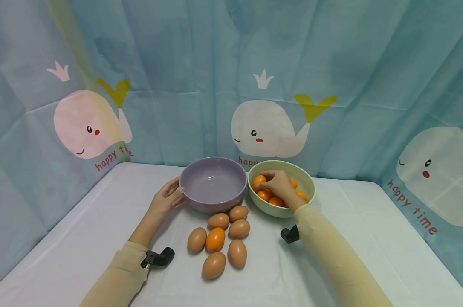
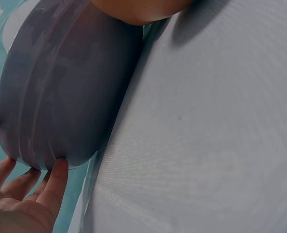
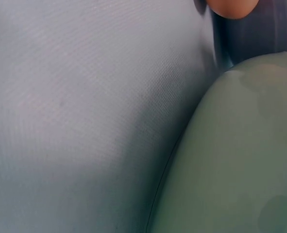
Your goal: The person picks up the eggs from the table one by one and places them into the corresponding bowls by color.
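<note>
A purple bowl (image 1: 213, 207) stands at the back of the table. My left hand (image 1: 166, 196) is at its left side, with fingertips touching the outer wall and the thumb at the rim. In the left wrist view, the fingers (image 2: 56, 189) reach up to the bowl's side fairly straight. To its right is a light green bowl (image 1: 271, 210) with several small oranges (image 1: 276, 201) in it. My right hand (image 1: 280, 185) reaches over that bowl and pinches an orange (image 1: 258, 181) at its left inner side. The right wrist view shows only the green bowl's outer wall (image 3: 240, 155), not the hand.
Several brown eggs (image 1: 214, 265) lie loose in front of the purple bowl, with one orange (image 1: 215, 239) among them. A white cloth covers the table (image 1: 270, 273). Behind it hangs a blue curtain (image 1: 201, 119) with printed whales.
</note>
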Demonstrator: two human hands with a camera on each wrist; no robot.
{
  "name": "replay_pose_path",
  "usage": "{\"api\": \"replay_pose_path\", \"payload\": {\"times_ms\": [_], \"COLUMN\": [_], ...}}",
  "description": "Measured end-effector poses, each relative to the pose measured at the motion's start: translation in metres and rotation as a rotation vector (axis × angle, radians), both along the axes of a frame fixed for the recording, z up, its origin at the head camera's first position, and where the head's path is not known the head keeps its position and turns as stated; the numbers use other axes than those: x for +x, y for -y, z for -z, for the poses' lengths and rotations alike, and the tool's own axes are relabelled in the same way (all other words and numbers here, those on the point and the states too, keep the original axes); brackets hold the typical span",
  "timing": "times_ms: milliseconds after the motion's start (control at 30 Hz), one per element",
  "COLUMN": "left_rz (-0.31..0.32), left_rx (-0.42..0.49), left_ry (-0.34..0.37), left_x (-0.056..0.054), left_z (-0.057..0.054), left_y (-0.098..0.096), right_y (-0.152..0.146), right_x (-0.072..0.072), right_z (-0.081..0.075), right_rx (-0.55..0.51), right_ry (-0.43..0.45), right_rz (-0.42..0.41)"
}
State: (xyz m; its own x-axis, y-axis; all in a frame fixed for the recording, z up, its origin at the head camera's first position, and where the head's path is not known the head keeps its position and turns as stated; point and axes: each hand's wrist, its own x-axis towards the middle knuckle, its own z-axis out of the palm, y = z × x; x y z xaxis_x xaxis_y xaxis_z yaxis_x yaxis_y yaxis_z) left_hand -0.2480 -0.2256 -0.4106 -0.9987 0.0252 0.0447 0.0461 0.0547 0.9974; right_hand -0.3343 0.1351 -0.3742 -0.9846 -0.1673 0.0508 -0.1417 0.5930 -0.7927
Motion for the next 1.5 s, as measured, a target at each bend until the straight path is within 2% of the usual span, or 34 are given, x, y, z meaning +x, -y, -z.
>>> {"api": "replay_pose_path", "payload": {"times_ms": [500,700,867,967,1167,1367,1500], "left_rz": [0.002,0.005,0.001,0.003,0.003,0.0,0.0], "left_rx": [0.025,-0.003,-0.005,0.0,-0.004,0.008,0.004], "left_ry": [-0.009,0.003,0.004,0.001,0.007,0.008,0.011], "left_x": [-0.002,0.001,0.002,0.001,0.0,0.0,0.0], "left_z": [0.003,0.001,0.0,0.0,-0.001,-0.001,-0.001], "left_y": [0.0,-0.001,0.0,0.0,0.0,0.0,0.0], "right_y": [-0.001,-0.002,-0.005,-0.006,-0.005,0.001,0.003], "right_x": [-0.001,0.006,0.026,0.04,0.071,0.1,0.117], "right_z": [0.0,-0.004,-0.016,-0.022,-0.024,-0.022,-0.017], "right_rx": [-0.005,-0.042,-0.116,-0.171,-0.284,-0.332,-0.356], "right_ry": [0.021,-0.025,-0.084,-0.091,-0.102,-0.048,0.017], "right_rz": [-0.023,-0.036,-0.064,-0.092,-0.165,-0.213,-0.256]}}
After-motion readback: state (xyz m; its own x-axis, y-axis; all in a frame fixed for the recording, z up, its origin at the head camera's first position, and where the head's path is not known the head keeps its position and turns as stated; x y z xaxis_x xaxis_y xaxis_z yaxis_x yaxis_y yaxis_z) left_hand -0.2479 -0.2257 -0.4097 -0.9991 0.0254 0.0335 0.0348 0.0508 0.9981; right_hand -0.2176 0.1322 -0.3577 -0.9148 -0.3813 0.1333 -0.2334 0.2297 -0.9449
